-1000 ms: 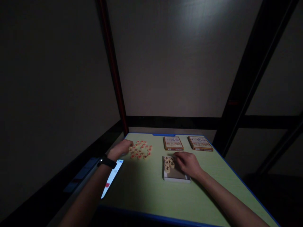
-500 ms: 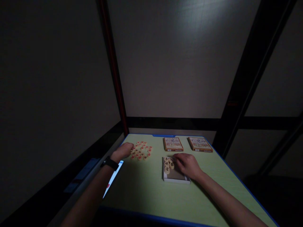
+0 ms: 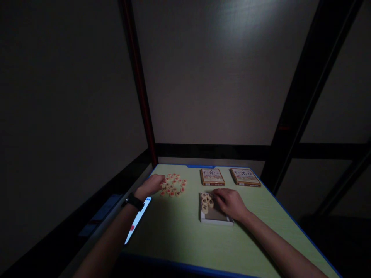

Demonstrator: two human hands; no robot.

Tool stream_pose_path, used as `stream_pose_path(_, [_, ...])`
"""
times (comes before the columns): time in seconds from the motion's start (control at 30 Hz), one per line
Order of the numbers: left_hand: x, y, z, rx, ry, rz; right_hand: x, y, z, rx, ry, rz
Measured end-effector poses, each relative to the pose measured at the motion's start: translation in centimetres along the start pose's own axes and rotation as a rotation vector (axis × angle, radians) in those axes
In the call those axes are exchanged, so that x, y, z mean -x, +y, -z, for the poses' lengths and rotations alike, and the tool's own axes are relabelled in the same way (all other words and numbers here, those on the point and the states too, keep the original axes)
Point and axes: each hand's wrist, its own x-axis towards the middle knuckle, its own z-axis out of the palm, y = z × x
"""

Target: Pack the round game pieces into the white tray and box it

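Note:
Over the left edge of a loose cluster of round Chinese chess pieces [image 3: 174,189] is my left hand [image 3: 153,184], a black watch [image 3: 134,201] on its wrist. Its fingers are curled closed, and their tips hide whatever they hold. My right hand [image 3: 231,201] rests at the far right part of an open shallow box [image 3: 216,222]. Those fingers are bent together over the box, with their tips beside the pieces inside; what they grip is hidden. Several black-marked pieces [image 3: 205,208] lie face up along the box's left side. Most of the loose pieces carry red characters.
Two closed game boxes, a left one [image 3: 212,177] and a right one [image 3: 245,177], lie at the back of the green table [image 3: 174,235]. A lit phone [image 3: 136,222] lies at the left edge under my left forearm. Dark walls enclose the table's back and left.
My left hand has shifted very slightly right and up at the edge of the loose pieces. My right hand stays nearly still at the box.

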Motion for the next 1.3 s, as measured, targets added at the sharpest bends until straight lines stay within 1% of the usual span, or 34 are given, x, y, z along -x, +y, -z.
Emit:
stream_pose_path(0.23, [-0.9, -0.3, -0.7, 0.038, 0.040, -0.076, 0.0, 0.1, 0.0, -0.003, -0.008, -0.005])
stream_pose_path(0.3, [-1.3, -0.2, -0.9, 0.044, 0.028, -0.085, 0.0, 0.1, 0.0, -0.006, -0.011, -0.004])
stream_pose_path(0.4, [-1.9, -0.1, -0.9, 0.040, -0.012, -0.078, 0.1, 0.1, 0.0, -0.005, -0.004, -0.001])
stream_pose_path(0.63, [-2.8, 0.0, -0.6, 0.014, -0.065, -0.080, 0.1, 0.2, -0.1, -0.005, 0.011, 0.000])
stream_pose_path(0.9, [-3.7, 0.6, -1.3, -0.037, -0.063, -0.049, 0.1, 0.0, 0.0, 0.010, -0.002, -0.007])
stream_pose_path(1.03, [-3.4, 0.8, -0.9, -0.043, -0.034, -0.043, 0.1, 0.1, 0.0, -0.022, 0.017, -0.009])
stream_pose_path(1.1, [-3.1, 1.3, -0.4, -0.038, 0.002, -0.042, 0.1, 0.0, -0.1, -0.109, 0.043, -0.030])
stream_pose_path(1.17, [-2.7, 2.6, 0.1, -0.008, 0.058, -0.065, -0.1, -0.3, -0.1, -0.284, 0.097, -0.102])
stream_pose_path(1.2, [-2.5, 3.6, 0.3, 0.033, 0.102, -0.092, -0.2, -0.6, -0.1, -0.402, 0.129, -0.156])
stream_pose_path(1.27, [-2.0, 6.1, 0.4, 0.153, 0.202, -0.206, -0.5, -1.4, -0.2, -0.688, 0.174, -0.265])
stream_pose_path(1.3, [-1.7, 7.5, 0.2, 0.204, 0.233, -0.269, -0.7, -1.8, -0.2, -0.848, 0.180, -0.307])
